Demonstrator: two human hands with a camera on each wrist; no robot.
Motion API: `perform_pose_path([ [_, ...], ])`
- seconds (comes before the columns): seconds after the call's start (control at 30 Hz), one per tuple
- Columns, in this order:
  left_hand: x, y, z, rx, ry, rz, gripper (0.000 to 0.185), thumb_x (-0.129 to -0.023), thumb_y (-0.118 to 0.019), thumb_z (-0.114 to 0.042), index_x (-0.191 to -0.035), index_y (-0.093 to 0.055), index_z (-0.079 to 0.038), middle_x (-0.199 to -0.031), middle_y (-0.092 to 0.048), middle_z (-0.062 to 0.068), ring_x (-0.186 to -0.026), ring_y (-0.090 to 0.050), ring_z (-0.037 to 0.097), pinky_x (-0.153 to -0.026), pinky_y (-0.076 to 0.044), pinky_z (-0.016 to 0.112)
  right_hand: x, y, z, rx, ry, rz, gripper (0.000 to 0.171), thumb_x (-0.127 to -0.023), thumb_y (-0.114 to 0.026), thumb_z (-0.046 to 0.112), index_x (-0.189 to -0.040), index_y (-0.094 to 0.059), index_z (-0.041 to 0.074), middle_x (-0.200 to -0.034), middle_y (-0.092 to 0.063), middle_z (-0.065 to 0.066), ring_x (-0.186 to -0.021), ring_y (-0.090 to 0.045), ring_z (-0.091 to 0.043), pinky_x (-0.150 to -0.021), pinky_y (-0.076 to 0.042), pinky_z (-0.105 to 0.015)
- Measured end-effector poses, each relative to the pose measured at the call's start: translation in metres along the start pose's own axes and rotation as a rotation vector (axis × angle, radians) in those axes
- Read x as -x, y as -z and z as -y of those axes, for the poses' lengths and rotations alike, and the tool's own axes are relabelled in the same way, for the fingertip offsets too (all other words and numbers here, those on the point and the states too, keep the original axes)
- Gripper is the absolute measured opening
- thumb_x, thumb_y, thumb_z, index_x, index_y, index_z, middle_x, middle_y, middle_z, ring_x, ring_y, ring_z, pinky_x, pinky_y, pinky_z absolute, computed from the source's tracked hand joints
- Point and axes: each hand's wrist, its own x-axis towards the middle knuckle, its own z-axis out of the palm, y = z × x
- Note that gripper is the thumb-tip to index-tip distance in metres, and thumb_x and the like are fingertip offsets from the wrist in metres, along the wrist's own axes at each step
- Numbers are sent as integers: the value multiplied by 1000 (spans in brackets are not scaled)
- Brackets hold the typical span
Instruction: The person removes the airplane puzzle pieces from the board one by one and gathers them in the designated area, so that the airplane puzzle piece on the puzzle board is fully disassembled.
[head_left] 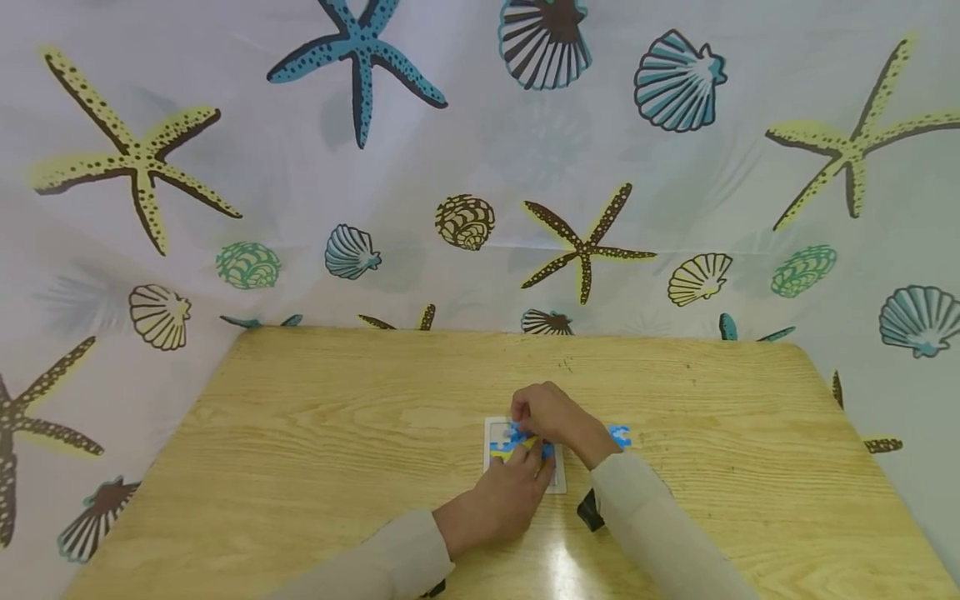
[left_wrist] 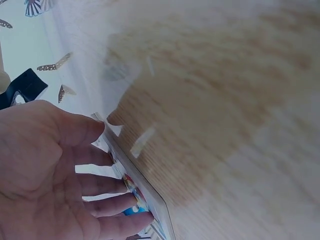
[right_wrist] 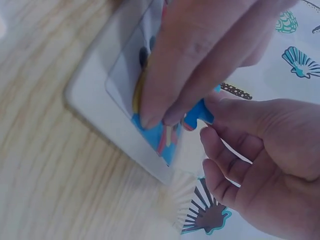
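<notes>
A small white puzzle tray (head_left: 557, 482) lies on the wooden table (head_left: 315, 433), partly filled with blue and yellow pieces (right_wrist: 160, 135). My left hand (head_left: 528, 462) lies flat on it, straight fingers (right_wrist: 165, 95) pressing the set pieces down. In the left wrist view the same hand (left_wrist: 117, 192) spreads over the tray's edge (left_wrist: 150, 200). My right hand (head_left: 534, 414) is at the tray's far side and pinches a blue puzzle piece (right_wrist: 199, 113) between thumb and fingertips, right at the border of the set pieces.
One loose blue piece (head_left: 619, 434) lies on the table just right of the tray. A black strap (head_left: 590, 510) shows at my right wrist. A sheet printed with starfish and shells (head_left: 480, 167) hangs behind and round the table.
</notes>
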Motion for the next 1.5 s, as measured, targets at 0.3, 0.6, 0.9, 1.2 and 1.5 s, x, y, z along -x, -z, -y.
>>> perform_pose_path([
  [0.3,-1,-2,-1,23,13,-14,59,-85,-53,-35,-136,-34,-11,-138,-30,12,-109,-36,23,-71,-47,38,4,6,-3,2,28,-33,6,-79,-65,9,-76,-60,10,-73,-56,4,-64,-49,-11,-59,-42,-24],
  [0.6,-4,-3,-1,27,6,-9,57,-85,-52,-33,-135,-35,-11,-137,-32,12,-101,-39,20,-66,-47,34,13,18,-8,0,6,-73,8,-77,-66,6,-74,-60,10,-70,-56,3,-64,-47,-12,-62,-41,-27],
  [0.9,-5,-1,0,60,9,37,56,-87,-51,-32,-137,-32,-13,-140,-27,10,-113,-36,23,-72,-47,36,27,34,-24,-42,-77,-69,7,-78,-65,6,-76,-59,8,-70,-55,1,-62,-47,-12,-58,-41,-26],
  [1.2,-5,-3,-1,71,14,19,52,-89,-47,-31,-136,-34,-13,-140,-28,11,-116,-36,24,-74,-46,38,42,42,-47,-47,-91,-46,6,-80,-63,5,-77,-59,8,-71,-56,-1,-59,-47,-12,-57,-41,-27],
  [1.5,-4,-2,0,74,10,-14,48,-91,-43,-30,-134,-36,-11,-137,-31,13,-113,-38,24,-71,-47,37,56,53,-73,-81,-99,-43,5,-81,-61,6,-77,-60,8,-73,-58,-1,-61,-49,-13,-59,-42,-29],
])
